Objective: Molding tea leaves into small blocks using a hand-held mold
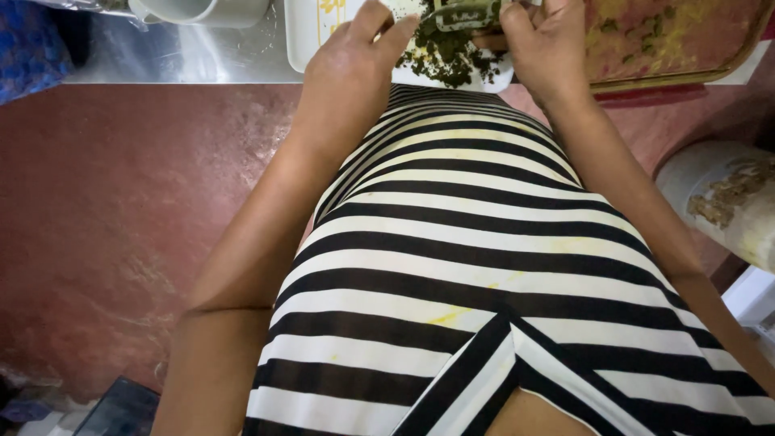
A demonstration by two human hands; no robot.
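Likely to spill off the near edge of the white tray (305, 32) onto the red floor (121, 202): dark green chopped leaves (442, 56) heaped at the far desk (186, 60), left hand (351, 60) pressing down half-open, right hand (542, 50) gripping a metal tool (464, 14) (blade unclear).

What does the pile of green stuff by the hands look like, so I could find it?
Look at the top edge, where the metal counter meets the red floor. A white board lies there between the left hand and right hand. The chopped dark greens heaped on it are the only dark, crumbly pile.
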